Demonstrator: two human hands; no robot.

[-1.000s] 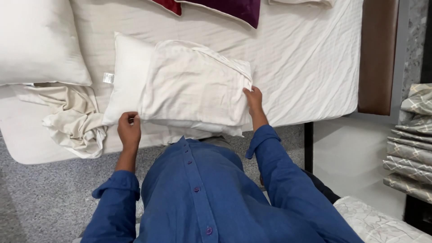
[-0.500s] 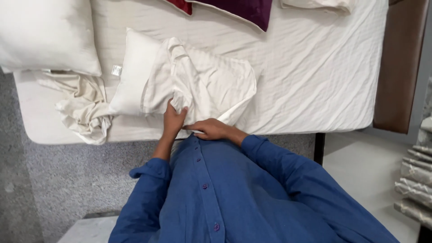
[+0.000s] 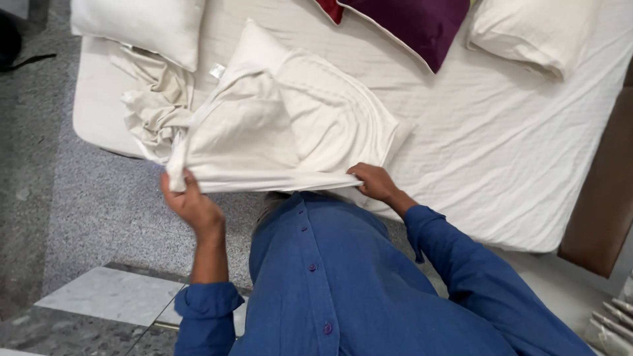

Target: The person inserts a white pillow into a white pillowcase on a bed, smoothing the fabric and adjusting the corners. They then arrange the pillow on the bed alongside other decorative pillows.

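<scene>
**Two hands pull a pillowcase tight at the bed's edge**

The left hand (image 3: 191,204) pinches one corner of a cream pillowcase (image 3: 244,138), with its fingers closed on the cloth. The right hand (image 3: 374,182) grips the other end of the same open edge, its fingers curled around the fabric. Between the two hands the edge of the cloth is pulled into a straight, tight line.

The pillowcase sits over a white pillow (image 3: 316,99). The pillow lies on the bed (image 3: 501,151), close to the near edge and toward the left end. One corner of the pillow sticks out of the top of the case.

Just left of the pillowcase, a crumpled cream cloth (image 3: 148,105) is bunched up at the left end of the bed, touching it. Another white pillow (image 3: 138,26) lies at the far left corner. A purple cushion (image 3: 412,26) lies at the far edge, and a third white pillow (image 3: 534,33) sits near the far right corner.

The right side of the bed sheet is bare, with lots of open room. The grey floor (image 3: 72,198) beside the left hand is open too.
</scene>
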